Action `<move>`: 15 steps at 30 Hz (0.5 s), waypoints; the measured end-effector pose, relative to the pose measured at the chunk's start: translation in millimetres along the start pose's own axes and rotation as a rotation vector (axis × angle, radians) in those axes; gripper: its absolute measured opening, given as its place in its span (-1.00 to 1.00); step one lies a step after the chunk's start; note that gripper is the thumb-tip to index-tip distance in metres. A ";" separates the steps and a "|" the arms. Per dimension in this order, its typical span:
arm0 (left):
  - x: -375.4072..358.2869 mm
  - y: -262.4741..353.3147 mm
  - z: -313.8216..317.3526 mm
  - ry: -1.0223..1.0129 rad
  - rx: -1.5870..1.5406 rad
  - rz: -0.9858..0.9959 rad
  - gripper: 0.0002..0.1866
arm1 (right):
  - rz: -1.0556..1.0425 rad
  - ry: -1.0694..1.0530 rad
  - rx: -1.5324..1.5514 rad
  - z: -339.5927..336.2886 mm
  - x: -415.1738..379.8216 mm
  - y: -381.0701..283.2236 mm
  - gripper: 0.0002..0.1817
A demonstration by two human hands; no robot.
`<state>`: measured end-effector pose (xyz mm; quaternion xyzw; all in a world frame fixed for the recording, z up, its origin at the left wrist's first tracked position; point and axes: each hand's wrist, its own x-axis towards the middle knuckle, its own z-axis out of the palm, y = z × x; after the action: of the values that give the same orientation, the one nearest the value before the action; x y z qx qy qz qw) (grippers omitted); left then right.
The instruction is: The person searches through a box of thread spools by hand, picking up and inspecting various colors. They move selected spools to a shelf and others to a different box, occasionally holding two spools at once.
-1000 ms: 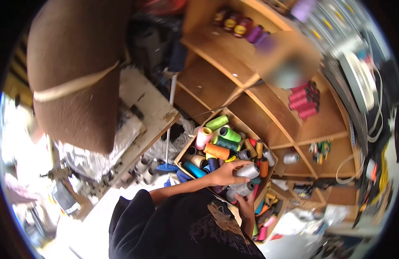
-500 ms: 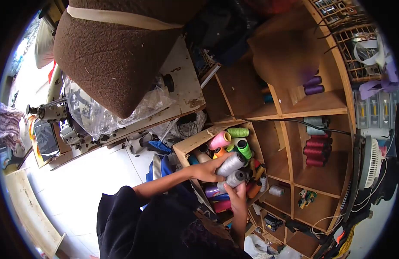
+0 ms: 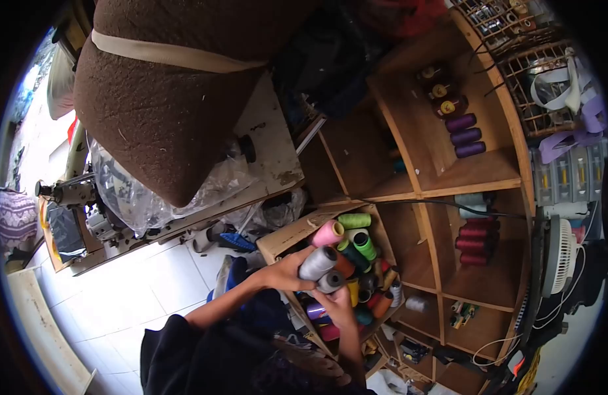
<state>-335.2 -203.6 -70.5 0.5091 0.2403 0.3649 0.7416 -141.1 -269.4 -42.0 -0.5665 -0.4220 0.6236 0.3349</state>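
Observation:
A light grey thread spool [image 3: 316,264] is gripped by my left hand [image 3: 287,271], its dark core end facing up. Against it sits a second, darker grey thread spool [image 3: 329,282], which the fingers of my right hand [image 3: 339,307] are closed around. Both hands are over a cardboard box [image 3: 278,245] packed with colored thread spools. Among these are a pink spool [image 3: 328,234], a lime green spool [image 3: 354,221], a bright green spool [image 3: 364,246] and a purple spool [image 3: 314,310]. My hands and the two grey spools hide part of the box's contents.
Right of the box stands a wooden cubby shelf [image 3: 472,181] with purple spools [image 3: 465,136] and dark red spools [image 3: 476,241]. A cable [image 3: 442,208] crosses it. A fan [image 3: 560,257] is at the far right. To the left is a sewing machine table [image 3: 278,155] beneath a large brown bundle [image 3: 152,105].
Both hands have shifted left with the two grey spools, which now tilt more upright. More spools in the box show on the right. The view has turned slightly, revealing more of the upper shelf.

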 end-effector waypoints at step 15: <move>7.9 -43.3 27.7 -0.128 0.126 0.032 -0.20 | 0.189 0.012 -0.058 -37.1 -21.4 12.3 -0.34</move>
<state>-297.3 -222.8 -100.5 0.5807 0.2069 0.3277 0.7159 -100.7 -288.3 -44.1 -0.6172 -0.3824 0.6364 0.2605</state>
